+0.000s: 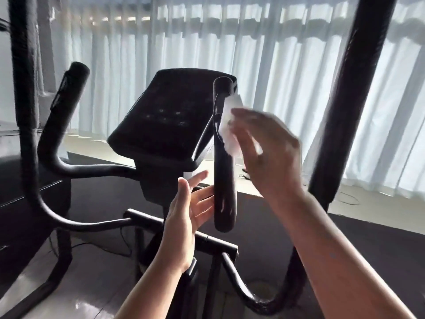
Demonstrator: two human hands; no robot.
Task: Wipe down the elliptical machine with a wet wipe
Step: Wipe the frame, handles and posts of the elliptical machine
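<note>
The black elliptical machine fills the view, with its console in the middle. A short upright black handle stands just right of the console. My right hand holds a white wet wipe against the upper right side of that handle; the hand is blurred. My left hand is lower, palm open with fingers spread, beside the handle's lower left, touching or nearly touching it.
A tall black moving arm rises at the right and another at the left. The left short handle curves up beside the console. White curtains hang behind. Cables lie on the floor.
</note>
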